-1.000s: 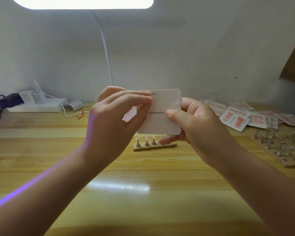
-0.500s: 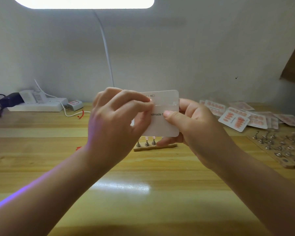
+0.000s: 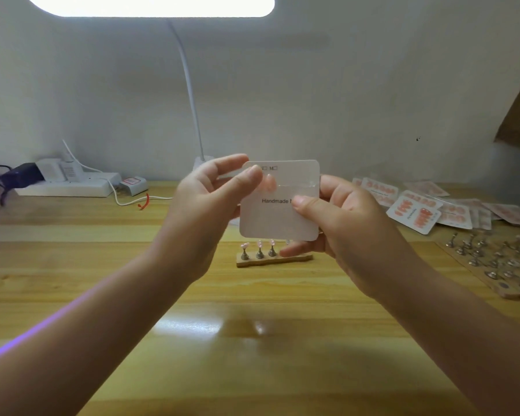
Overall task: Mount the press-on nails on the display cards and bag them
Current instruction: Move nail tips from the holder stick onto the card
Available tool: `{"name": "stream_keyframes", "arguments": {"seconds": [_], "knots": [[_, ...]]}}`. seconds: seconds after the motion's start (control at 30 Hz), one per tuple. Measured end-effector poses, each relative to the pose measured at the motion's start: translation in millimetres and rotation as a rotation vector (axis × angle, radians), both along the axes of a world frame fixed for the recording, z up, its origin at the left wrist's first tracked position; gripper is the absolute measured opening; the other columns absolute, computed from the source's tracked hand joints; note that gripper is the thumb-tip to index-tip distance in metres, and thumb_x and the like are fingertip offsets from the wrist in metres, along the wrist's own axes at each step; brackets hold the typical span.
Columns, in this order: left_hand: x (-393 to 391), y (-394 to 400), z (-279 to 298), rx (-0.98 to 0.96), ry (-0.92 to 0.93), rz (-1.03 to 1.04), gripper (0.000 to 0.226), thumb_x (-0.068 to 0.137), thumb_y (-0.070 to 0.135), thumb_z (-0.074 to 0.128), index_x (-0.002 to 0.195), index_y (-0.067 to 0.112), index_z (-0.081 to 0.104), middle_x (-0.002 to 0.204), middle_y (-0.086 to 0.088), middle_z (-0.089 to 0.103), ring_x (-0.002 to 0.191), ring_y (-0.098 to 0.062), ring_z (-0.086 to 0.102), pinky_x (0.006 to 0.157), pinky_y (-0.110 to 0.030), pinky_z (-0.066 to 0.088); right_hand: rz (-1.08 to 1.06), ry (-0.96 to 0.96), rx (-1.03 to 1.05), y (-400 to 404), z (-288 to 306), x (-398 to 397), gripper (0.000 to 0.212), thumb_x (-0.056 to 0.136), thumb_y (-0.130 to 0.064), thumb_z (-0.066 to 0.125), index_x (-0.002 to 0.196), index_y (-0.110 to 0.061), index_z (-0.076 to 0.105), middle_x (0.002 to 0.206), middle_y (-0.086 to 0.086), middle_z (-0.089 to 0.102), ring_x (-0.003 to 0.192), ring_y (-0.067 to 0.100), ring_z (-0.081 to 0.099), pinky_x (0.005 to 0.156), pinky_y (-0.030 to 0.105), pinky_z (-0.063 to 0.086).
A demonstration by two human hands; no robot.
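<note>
Since the earlier frames the left hand (image 3: 206,202) has slid off the face of the white rounded-corner display card printed "Handmade" (image 3: 278,217), so more of the print shows, and its fingers have loosened from a tight curl. The card stands upright in the air above the small wooden stand of metal nail pegs (image 3: 272,256), which sits on the yellow wooden surface (image 3: 252,340) directly below it. The right hand (image 3: 339,223) clamps the card by its right edge, thumb on the front and fingers behind. The left hand's thumb and forefinger are pinched together at the card's upper left corner, apparently on the end of a clear strip of adhesive tape (image 3: 297,185); how firmly they grip it I cannot tell. That strip runs flat across the card from left to right, above the printed line, its long axis level with the card's top edge. The three pink press-on nails on the pegs (image 3: 258,244) lie just below the card's bottom edge and slightly left of its middle, nearer the left hand, which is the freer one to fetch them. Well to the right of the stand lie finished cards with orange nails (image 3: 415,211) and a wooden board of empty metal pegs (image 3: 493,265).
</note>
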State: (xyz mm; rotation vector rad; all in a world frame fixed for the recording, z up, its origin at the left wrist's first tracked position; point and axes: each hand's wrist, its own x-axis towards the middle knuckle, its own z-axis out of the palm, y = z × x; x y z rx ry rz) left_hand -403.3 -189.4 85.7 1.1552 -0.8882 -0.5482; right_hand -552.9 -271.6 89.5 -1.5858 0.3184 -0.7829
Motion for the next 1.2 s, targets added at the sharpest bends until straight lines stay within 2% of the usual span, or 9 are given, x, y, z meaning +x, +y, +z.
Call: {"name": "stream_keyframes", "arguments": {"seconds": [0.23,0.43,0.63,0.77,0.9,0.97,1.07,1.13,1.2], "knots": [[2.3,-0.2,0.1,-0.006,0.079,-0.047,0.059,0.058,0.023,0.081,0.115,0.015,0.064,0.095,-0.011,0.075,0.089,-0.02,0.072,0.072,-0.024,0.056,0.025,0.049,-0.038,2.0,-1.7,0.7,0.024,0.097,-0.004,0.051,0.097,-0.022,0.065,0.08,-0.006,0.072,0.076,0.015,0.071,0.053,0.026,0.057],[3.3,0.1,1.4,0.04,-0.032,-0.016,0.054,0.056,0.021,0.079,0.108,0.016,0.063,0.083,-0.008,0.076,0.079,-0.019,0.073,0.065,-0.024,0.056,-0.004,0.134,-0.074,0.4,-5.9,1.4,0.019,0.098,-0.006,0.05,0.108,-0.015,0.064,0.092,0.004,0.071,0.077,0.028,0.072,0.059,0.039,0.061],[2.9,-1.1,-1.2,0.066,0.021,-0.048,0.052,0.059,0.028,0.077,0.108,0.016,0.062,0.085,-0.008,0.075,0.081,-0.021,0.073,0.069,-0.029,0.059,-0.027,0.173,-0.043,-2.4,-6.4,1.4,0.019,0.098,-0.008,0.051,0.112,-0.012,0.062,0.1,0.008,0.069,0.082,0.02,0.072,0.057,0.031,0.059],[2.7,-2.2,0.0,0.092,0.061,-0.06,0.052,0.059,0.027,0.076,0.108,0.014,0.063,0.081,-0.003,0.074,0.077,-0.017,0.072,0.066,-0.027,0.057,-0.044,0.2,-0.055,-3.2,-6.9,0.1,0.016,0.098,-0.007,0.052,0.105,-0.015,0.064,0.092,0.003,0.071,0.078,0.022,0.073,0.058,0.036,0.061],[2.3,-3.0,-5.3,0.156,-0.039,-0.005,0.034,0.077,0.002,0.074,0.106,0.016,0.062,0.093,-0.016,0.071,0.078,-0.021,0.071,0.065,-0.027,0.055,-0.034,0.261,-0.072,-2.0,-8.9,3.0,0.017,0.096,-0.006,0.053,0.103,-0.018,0.062,0.093,0.006,0.071,0.078,0.019,0.072,0.057,0.036,0.061],[4.0,-3.8,-6.9,0.183,-0.069,0.007,0.032,0.079,-0.003,0.072,0.102,0.018,0.062,0.094,-0.017,0.07,0.076,-0.02,0.069,0.065,-0.029,0.055,-0.029,0.365,-0.108,-5.3,-9.9,2.9,0.018,0.092,-0.018,0.058,0.11,-0.019,0.06,0.097,0.017,0.068,0.08,0.024,0.071,0.059,0.037,0.061],[6.2,-5.7,-11.8,0.35,-0.212,0.003,0.031,0.078,0.001,0.073,0.097,0.023,0.064,0.085,-0.005,0.067,0.067,-0.009,0.065,0.059,-0.021,0.051,-0.208,0.457,-0.221,-15.6,-12.6,0.0,0.053,0.071,-0.045,0.057,0.119,-0.024,0.049,0.096,0.007,0.066,0.08,0.018,0.067,0.067,0.04,0.058],[5.6,-7.7,-20.0,0.499,-0.412,-0.026,0.026,0.078,0.009,0.075,0.095,0.026,0.065,0.079,0.003,0.064,0.061,0.001,0.06,0.055,-0.015,0.047,-0.395,0.442,-0.445,-22.3,-17.8,-2.2,0.048,0.072,-0.046,0.056,0.114,-0.025,0.046,0.092,-0.005,0.061,0.076,0.011,0.061,0.066,0.032,0.051],[3.0,-10.1,-29.8,0.589,-0.6,-0.044,0.02,0.08,0.016,0.074,0.095,0.027,0.065,0.086,0.007,0.064,0.069,0.001,0.06,0.062,-0.015,0.048,-0.505,0.493,-0.666,-28.9,-27.9,-2.7,0.026,0.078,-0.037,0.058,0.1,-0.023,0.052,0.082,-0.005,0.056,0.07,0.012,0.056,0.061,0.032,0.047]]}}
